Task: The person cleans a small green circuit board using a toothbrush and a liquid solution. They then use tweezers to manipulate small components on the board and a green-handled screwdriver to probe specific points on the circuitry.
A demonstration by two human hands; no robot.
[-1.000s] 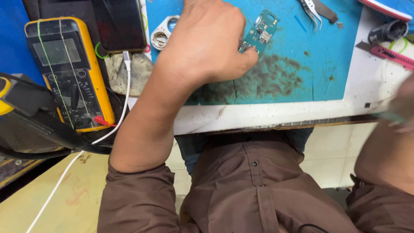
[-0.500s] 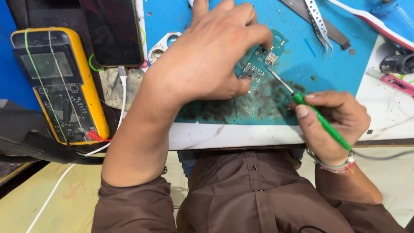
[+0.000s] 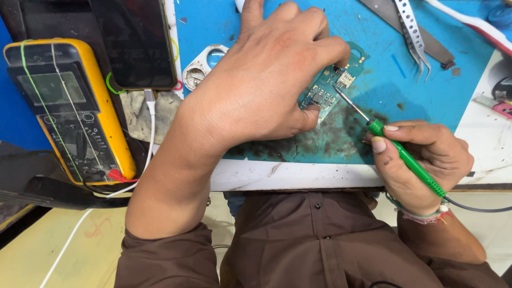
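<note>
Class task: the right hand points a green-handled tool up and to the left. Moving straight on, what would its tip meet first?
Probably the small green circuit board pinned by the left hand; the tip already looks at its surface.

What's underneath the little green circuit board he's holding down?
The circuit board lies flat on a blue work mat, scorched dark just in front of it. The left hand covers the board's left part, so anything beneath there is hidden.

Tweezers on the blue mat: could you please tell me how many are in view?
1: metal tweezers lie at the blue mat's top right, beyond the circuit board; others may lie outside the frame.
</note>
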